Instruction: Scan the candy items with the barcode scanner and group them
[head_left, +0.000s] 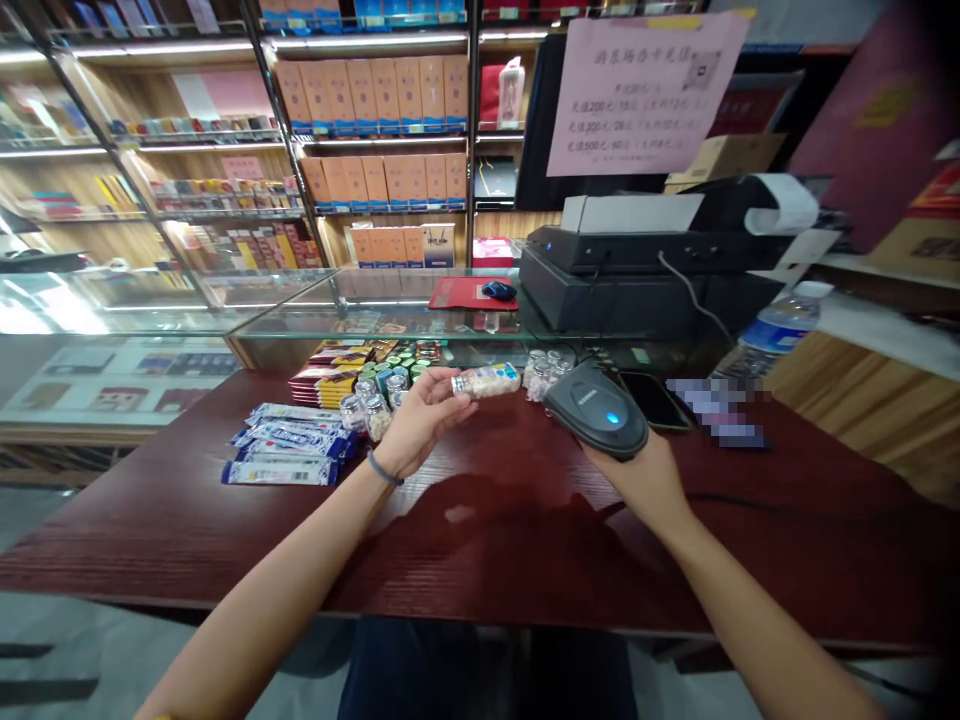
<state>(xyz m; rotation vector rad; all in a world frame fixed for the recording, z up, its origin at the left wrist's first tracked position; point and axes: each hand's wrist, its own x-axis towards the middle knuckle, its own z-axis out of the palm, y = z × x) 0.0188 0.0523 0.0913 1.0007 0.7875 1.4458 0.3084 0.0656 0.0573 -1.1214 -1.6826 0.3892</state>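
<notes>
1. Behind a dark red bench [465,560], seen in the head view, a person's left hand [427,415] pinches the silvery cap end of a small clear jar [491,379] between thumb and fingers. The jar lies sideways in the air above the bench, its pale contents and a blue patch showing.

2. Opposite it, the right hand [637,480] is closed around a dark handheld scanner [596,405] with a glowing blue light; the two objects are apart.

3. Beside the left hand sit blue-and-white stick packs [281,470], stacked yellow-and-brown packets [330,378] and a cluster of capped jars [375,415], partly blocked by that hand. Another group of jars [546,372] stands just behind the scanner's front end.

4. Crowding the right side are a dark phone [652,400], a clear bottle with a blue label [780,320] and a black till unit [615,285]. A mouse [498,291] rests on a red mat [450,293]; orange boxes [375,95] line the shelves beyond.

5. Over the monitor [540,130] hangs a pink sheet [645,95], hiding much of the screen; its smaller print is hard to read. The scanner covers most of the right fingers and its own handle. Blurred squares mask a bluish item [720,410] near the phone. Both forearms run out of frame below.
</notes>
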